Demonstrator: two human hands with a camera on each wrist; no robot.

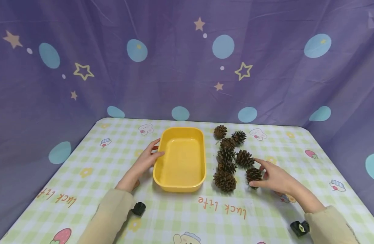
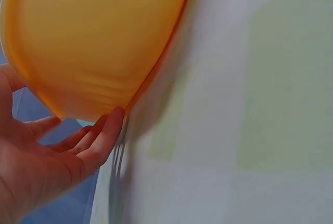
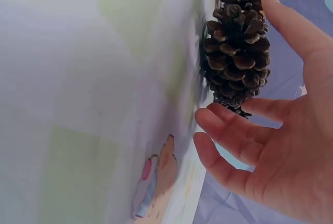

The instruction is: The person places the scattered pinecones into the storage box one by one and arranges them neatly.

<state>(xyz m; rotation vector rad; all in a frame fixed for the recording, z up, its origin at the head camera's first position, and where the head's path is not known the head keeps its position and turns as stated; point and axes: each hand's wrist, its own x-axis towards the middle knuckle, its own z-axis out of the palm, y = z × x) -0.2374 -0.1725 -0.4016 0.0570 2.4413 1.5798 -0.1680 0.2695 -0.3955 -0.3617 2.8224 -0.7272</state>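
Toward the right side of the table [image 1: 299,149], the person's right hand [image 1: 278,179] stands open and wide, its thumb to the near side and its index finger stretched to the far side. Directly between them, just to the left of the palm, lies a dark brown, woody pine cone [image 1: 255,174] with spread scales. The thumb tip overlaps it in the head view, but whether skin and scales truly meet cannot be told. Its long axis seems to run from near to far, from thumb toward fingers, though the hand hides part of it. The right hand is by far the nearer one.

Just beyond that pine cone, close to the index fingertip, sits a second brown pine cone [image 1: 244,159]. Farther left, more brown pine cones [image 1: 225,181] form a rough column running away from the person, several of them touching.

Past the column, and apart from it, stands a yellow, rounded rectangular tub [image 1: 181,159], its long side running near to far and no pine cones inside. At its left wall, the left hand [image 1: 144,162] holds the tub, thumb over the rim and fingers against the outside.
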